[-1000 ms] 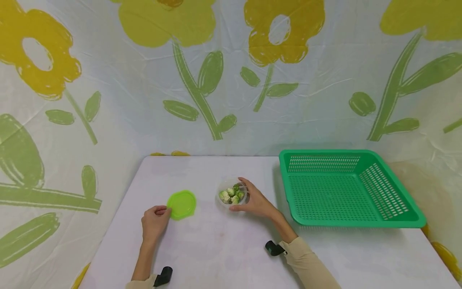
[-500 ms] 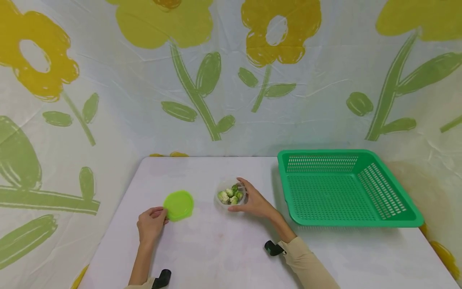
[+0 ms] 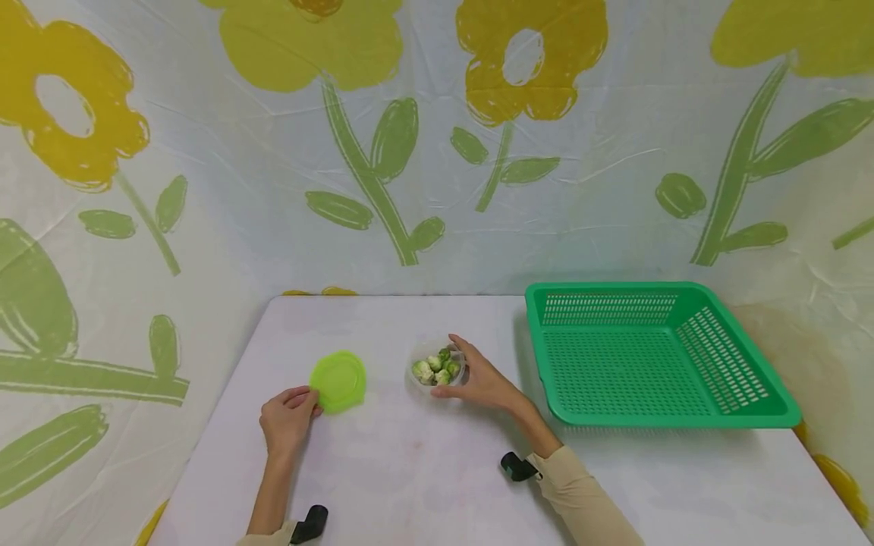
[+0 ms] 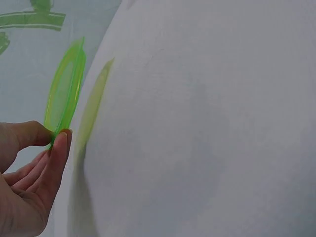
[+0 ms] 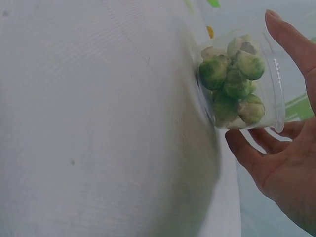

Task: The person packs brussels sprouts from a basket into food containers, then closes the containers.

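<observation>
Between thumb and fingertips, my left hand [image 3: 287, 418] pinches a translucent lime-green round lid [image 3: 338, 381] by its near edge. In the left wrist view the lid [image 4: 64, 91] appears nearly edge-on, clear of the table, its greenish shadow beside it. To the right stands a clear plastic round tub [image 5: 271, 94] without a cover, upright on the table. Several Brussels sprouts [image 3: 437, 366] fill its lower part. My right hand [image 3: 483, 383] grips the tub from its right side, thumb and fingers curved round the wall near the rim.
A large green plastic basket [image 3: 662, 421] with slotted walls stands at the right of the white-covered table [image 3: 410, 470]. Behind the table hangs a flower-printed cloth [image 3: 273, 167]. A dark wrist camera [image 3: 517, 467] sits at each cuff.
My left hand has lifted and tilted the lime-green lid a little, moving slightly left over the past second. The right hand and the tub stay in place.
</observation>
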The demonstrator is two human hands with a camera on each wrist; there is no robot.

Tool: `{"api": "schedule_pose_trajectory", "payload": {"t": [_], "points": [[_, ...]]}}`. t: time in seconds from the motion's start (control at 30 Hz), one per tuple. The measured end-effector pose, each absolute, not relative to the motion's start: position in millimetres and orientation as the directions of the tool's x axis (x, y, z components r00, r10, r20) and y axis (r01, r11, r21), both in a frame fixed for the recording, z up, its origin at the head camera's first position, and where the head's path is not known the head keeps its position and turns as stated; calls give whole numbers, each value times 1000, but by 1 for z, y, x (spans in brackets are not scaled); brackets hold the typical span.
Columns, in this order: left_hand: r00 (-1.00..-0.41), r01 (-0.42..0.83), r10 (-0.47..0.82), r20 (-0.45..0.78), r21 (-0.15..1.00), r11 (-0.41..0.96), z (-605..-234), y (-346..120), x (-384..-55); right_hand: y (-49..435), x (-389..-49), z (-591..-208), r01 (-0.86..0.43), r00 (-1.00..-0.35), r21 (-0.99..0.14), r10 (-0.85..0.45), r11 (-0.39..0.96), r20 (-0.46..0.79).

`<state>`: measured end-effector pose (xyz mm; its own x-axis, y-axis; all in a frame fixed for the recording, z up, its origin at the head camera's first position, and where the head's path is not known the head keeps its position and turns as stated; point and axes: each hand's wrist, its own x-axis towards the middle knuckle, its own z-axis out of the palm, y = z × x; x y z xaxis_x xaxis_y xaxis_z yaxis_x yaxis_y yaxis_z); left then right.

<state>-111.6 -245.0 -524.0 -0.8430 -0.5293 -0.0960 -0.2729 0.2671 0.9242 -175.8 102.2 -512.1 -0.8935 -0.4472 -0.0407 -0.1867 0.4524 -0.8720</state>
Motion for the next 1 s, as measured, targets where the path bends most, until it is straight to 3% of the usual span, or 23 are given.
{"api": "schedule_pose_trajectory", "payload": {"t": [0.37,1.0], "points": [[-848,-252,-522,-98,940,232,-519,-228,-119,102,-177,-507,-215,-923,-893,-380,394,55],[-898,-178,-432,-87,968,175,-499,-183,-134,102,-178,-489,-414,-905,-847,-253,334,342]]}}
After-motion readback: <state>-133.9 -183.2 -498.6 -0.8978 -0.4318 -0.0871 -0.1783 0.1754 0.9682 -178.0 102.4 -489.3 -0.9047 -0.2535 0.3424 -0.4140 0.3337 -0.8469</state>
